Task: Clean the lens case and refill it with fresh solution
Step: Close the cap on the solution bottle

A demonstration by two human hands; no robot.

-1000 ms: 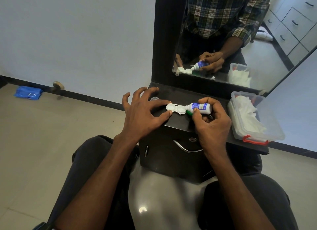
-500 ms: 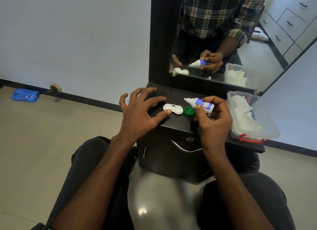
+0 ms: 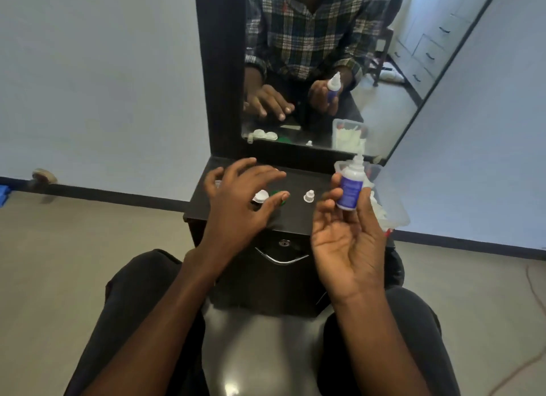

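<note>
Right hand (image 3: 348,248) grips one bottle (image 3: 350,187); left hand (image 3: 239,200) spread, seemingly touching one case (image 3: 260,196)

Hidden under my own fingers

My left hand (image 3: 236,206) covers most of the white plastic lens case (image 3: 261,196) and green round cap (image 3: 280,195); the blue-labelled white solution bottle's (image 3: 351,186) print blurs.
</note>
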